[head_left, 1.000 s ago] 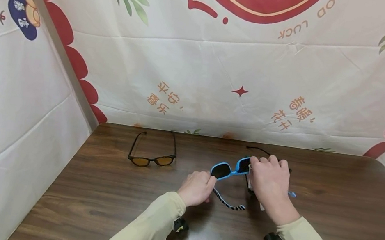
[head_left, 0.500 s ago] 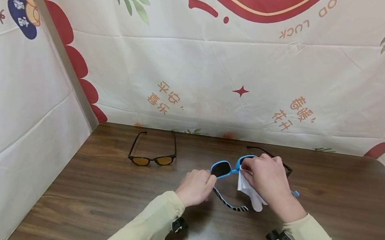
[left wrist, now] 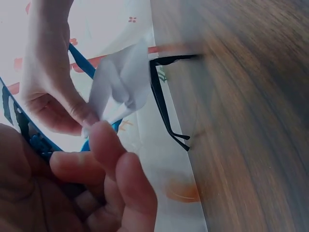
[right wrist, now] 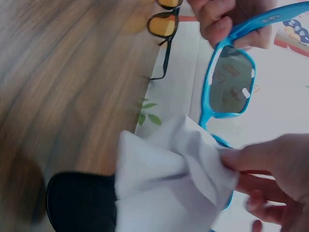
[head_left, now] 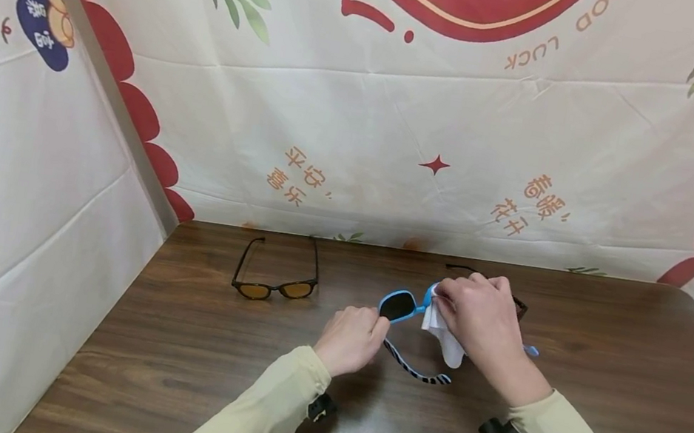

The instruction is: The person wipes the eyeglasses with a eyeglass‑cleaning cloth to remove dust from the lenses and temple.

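Blue-framed sunglasses [head_left: 397, 306] with dark lenses are held up above the table between both hands. My left hand [head_left: 352, 338] grips their left end, by the hinge; a striped temple arm [head_left: 415, 369] curves below. With thumb and fingers, my right hand [head_left: 482, 323] pinches a white cloth [head_left: 444, 340] against the right lens, which is mostly covered. In the right wrist view the cloth [right wrist: 169, 169] hangs in folds beside the uncovered lens [right wrist: 231, 79]. The left wrist view shows the cloth [left wrist: 120, 82] beyond my left fingers.
Black glasses with amber lenses [head_left: 255, 292] stand at the table's back left, temples open. Another dark pair [head_left: 518, 306] lies behind my right hand, partly hidden. The brown wooden table [head_left: 194, 381] meets a printed white backdrop [head_left: 359, 136].
My right hand has shifted slightly left and turned, bringing the white cloth into view below its fingers and over the right lens. My left hand stays nearly still on the sunglasses.
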`<action>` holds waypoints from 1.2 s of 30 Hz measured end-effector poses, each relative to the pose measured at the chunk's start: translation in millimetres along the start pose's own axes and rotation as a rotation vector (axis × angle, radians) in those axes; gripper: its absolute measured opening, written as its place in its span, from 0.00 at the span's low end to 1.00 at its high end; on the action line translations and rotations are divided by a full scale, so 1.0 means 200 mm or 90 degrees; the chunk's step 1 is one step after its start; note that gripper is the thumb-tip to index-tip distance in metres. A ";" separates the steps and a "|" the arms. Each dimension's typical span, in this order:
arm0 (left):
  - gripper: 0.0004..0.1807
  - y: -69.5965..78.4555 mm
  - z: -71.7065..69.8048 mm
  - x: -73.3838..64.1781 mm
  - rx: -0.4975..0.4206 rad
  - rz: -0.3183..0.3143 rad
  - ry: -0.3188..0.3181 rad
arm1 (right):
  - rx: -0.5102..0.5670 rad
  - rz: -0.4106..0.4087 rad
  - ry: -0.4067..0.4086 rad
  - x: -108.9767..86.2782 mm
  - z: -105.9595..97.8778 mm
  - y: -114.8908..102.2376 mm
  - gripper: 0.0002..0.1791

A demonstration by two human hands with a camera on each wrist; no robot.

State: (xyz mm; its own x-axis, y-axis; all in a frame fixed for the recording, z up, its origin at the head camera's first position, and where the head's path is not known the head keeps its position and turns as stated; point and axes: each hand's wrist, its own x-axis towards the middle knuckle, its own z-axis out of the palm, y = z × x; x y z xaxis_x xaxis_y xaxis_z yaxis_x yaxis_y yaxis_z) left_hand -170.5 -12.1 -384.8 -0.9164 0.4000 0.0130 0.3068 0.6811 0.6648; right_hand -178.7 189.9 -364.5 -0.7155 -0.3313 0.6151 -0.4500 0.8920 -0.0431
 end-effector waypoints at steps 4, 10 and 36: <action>0.18 0.00 0.00 0.00 0.010 0.005 0.006 | -0.007 0.018 -0.113 0.00 -0.03 -0.01 0.07; 0.17 -0.01 0.00 -0.01 0.004 0.000 -0.016 | -0.081 0.063 -0.118 -0.01 -0.05 -0.01 0.14; 0.17 0.01 -0.02 -0.02 0.001 0.035 0.028 | -0.065 0.032 0.098 -0.01 -0.04 -0.03 0.05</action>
State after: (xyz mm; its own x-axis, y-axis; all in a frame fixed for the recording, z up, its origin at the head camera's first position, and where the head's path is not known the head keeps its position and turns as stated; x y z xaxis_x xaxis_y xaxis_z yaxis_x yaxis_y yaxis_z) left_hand -168.1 -15.6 -380.7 -0.9083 0.4100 0.0826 0.3578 0.6594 0.6612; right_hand -170.9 187.0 -359.7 -0.6417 -0.2420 0.7278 -0.3535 0.9354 -0.0007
